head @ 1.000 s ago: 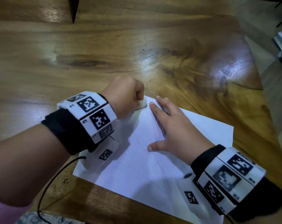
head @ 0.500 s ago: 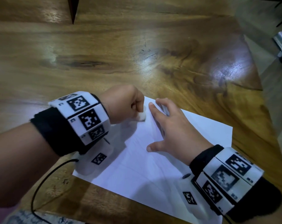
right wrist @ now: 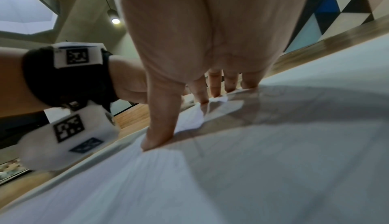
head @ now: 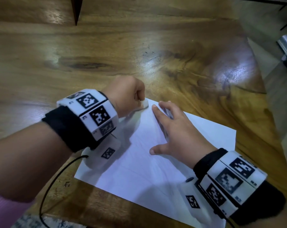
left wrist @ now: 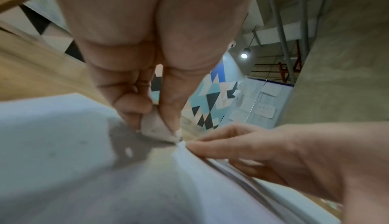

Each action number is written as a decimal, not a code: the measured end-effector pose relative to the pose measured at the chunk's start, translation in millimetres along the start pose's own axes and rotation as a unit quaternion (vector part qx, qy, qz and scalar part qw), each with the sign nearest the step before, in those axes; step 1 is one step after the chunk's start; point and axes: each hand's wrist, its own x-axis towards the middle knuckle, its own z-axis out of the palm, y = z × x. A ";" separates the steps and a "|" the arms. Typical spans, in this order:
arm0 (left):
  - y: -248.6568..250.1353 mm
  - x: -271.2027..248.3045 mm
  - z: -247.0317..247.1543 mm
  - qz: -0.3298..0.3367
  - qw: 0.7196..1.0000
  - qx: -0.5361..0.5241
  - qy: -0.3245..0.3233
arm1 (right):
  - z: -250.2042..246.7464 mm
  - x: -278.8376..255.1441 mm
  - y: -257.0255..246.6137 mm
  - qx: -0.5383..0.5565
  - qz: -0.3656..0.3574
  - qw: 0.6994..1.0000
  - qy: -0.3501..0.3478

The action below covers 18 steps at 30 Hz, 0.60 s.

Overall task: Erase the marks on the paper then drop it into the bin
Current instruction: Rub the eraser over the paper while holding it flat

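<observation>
A white sheet of paper (head: 155, 170) lies on the wooden table (head: 106, 46), near its front right corner. My left hand (head: 129, 94) pinches a small white eraser (head: 144, 103) and presses it on the paper's far corner. In the left wrist view the eraser (left wrist: 156, 127) sits between thumb and fingers, its tip on the paper (left wrist: 63, 144). My right hand (head: 174, 129) lies flat on the sheet just right of the eraser, with fingers spread and straight. The right wrist view shows the thumb and fingertips (right wrist: 157, 137) pressing the paper (right wrist: 273, 161). Faint pencil lines show on the sheet. No bin is visible.
The table edge (head: 269, 129) runs close along the paper's right side, with floor beyond it. A dark wedge-shaped gap (head: 76, 10) cuts into the tabletop at the far left. A black cable (head: 50, 186) hangs from my left wrist over the near table edge.
My left hand has slid back and forth with the eraser over the paper's far corner. My right hand has stayed flat on the sheet.
</observation>
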 end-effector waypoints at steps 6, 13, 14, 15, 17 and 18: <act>-1.2 -12.6 6.9 0.020 0.997 0.006 -0.080 | 0.1 0.8 1.0 0.001 0.000 1.000 0.001; 3.5 0.9 1.6 -0.023 1.000 -0.010 0.017 | -0.9 0.9 -0.4 -0.003 -0.002 1.000 -0.006; 3.1 -3.4 4.9 -0.014 1.000 -0.011 -0.006 | -0.6 0.8 -0.2 -0.001 -0.001 1.000 -0.005; 2.7 -9.4 7.7 0.000 0.999 -0.012 -0.032 | -0.4 1.4 0.1 0.002 0.000 1.000 -0.003; 2.5 -19.1 10.7 0.020 0.998 -0.005 -0.067 | 0.1 1.3 0.4 0.007 0.001 1.000 -0.001; 1.6 -20.3 10.5 0.018 0.997 -0.005 -0.070 | 0.2 1.3 0.4 0.008 0.001 1.000 0.000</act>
